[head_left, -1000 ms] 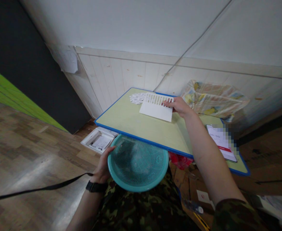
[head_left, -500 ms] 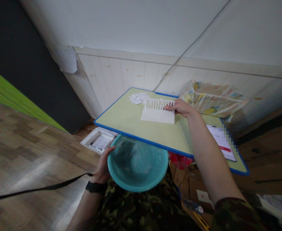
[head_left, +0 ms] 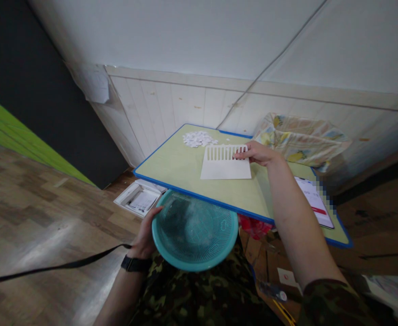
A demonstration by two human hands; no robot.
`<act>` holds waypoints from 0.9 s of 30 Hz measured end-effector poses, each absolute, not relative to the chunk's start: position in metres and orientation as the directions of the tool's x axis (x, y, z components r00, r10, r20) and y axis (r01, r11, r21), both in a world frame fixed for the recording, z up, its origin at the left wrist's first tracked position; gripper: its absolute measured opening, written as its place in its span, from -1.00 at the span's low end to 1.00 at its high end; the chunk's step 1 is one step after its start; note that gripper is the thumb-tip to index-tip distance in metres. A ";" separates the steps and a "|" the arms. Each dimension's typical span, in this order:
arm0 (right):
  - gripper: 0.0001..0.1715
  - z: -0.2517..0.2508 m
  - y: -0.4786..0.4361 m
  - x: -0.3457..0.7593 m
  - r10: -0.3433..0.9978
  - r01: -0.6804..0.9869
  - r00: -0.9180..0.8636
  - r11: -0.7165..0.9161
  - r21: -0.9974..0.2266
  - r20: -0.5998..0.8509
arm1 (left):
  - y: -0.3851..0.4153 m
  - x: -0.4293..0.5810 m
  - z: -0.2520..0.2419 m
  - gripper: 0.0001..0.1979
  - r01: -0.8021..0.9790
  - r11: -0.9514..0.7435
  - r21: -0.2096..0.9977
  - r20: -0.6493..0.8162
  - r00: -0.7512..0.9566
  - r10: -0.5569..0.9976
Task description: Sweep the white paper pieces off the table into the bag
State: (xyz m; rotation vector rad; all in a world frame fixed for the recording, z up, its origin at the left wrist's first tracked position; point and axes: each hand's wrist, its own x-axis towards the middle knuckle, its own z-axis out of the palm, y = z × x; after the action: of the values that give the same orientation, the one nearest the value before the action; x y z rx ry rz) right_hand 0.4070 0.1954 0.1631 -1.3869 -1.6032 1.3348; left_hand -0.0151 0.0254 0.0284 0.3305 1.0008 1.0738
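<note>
My left hand [head_left: 147, 235] is closed on the left rim of a teal plastic colander [head_left: 199, 265], which is just below the front edge of the table and tilted so its inside shows. Pale, dusty marks lie on the colander's bottom. Over the table, my right hand [head_left: 257, 154] grips the right end of a white slotted panel [head_left: 225, 170], with a row of upright slots along its far edge. Whether the panel touches the tabletop I cannot tell. Just beyond its left corner lies a pile of small white pieces [head_left: 197, 138], like paper scraps.
The table [head_left: 172, 167] has a raised-looking blue edge. On its right stand a cloth-lined basket [head_left: 297, 142] and a phone or tablet [head_left: 316, 199]. An open white box [head_left: 139, 199] sits on the floor at left. A cable [head_left: 273, 63] runs down the wall.
My right hand has drawn the white slotted panel slightly toward me and to the right, away from the pile of pieces. My left hand and the colander stay put.
</note>
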 end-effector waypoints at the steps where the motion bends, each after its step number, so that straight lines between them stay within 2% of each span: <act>1: -0.38 0.163 0.195 0.405 0.949 0.330 -0.269 -0.068 -0.942 -0.163 | 0.025 -0.014 0.030 -0.85 -0.574 0.478 0.665 -0.520 0.105 0.848; 5: -0.40 0.164 0.193 0.400 0.938 0.315 -0.313 -0.047 -0.948 -0.151 | 0.023 -0.012 0.034 -0.84 -0.568 0.473 0.673 -0.515 0.098 0.851; 10: -0.42 0.163 0.196 0.402 0.965 0.254 -0.239 -0.044 -0.966 -0.107 | 0.023 -0.013 0.033 -0.84 -0.564 0.477 0.674 -0.528 0.084 0.845; 19: -0.39 0.161 0.195 0.396 0.938 0.330 -0.303 -0.063 -0.942 -0.169 | 0.025 -0.012 0.031 -0.82 -0.547 0.463 0.697 -0.522 0.056 0.851; 27: -0.39 0.155 0.199 0.395 0.957 0.281 -0.269 -0.028 -0.959 -0.107 | 0.024 -0.011 0.032 -0.87 -0.550 0.455 0.701 -0.522 0.039 0.852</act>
State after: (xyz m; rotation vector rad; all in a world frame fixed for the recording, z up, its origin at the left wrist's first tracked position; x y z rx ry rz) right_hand 0.3954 0.1989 0.1551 -1.3197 -1.6007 1.3297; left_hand -0.0112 0.0244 0.0324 0.3485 1.0717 1.1082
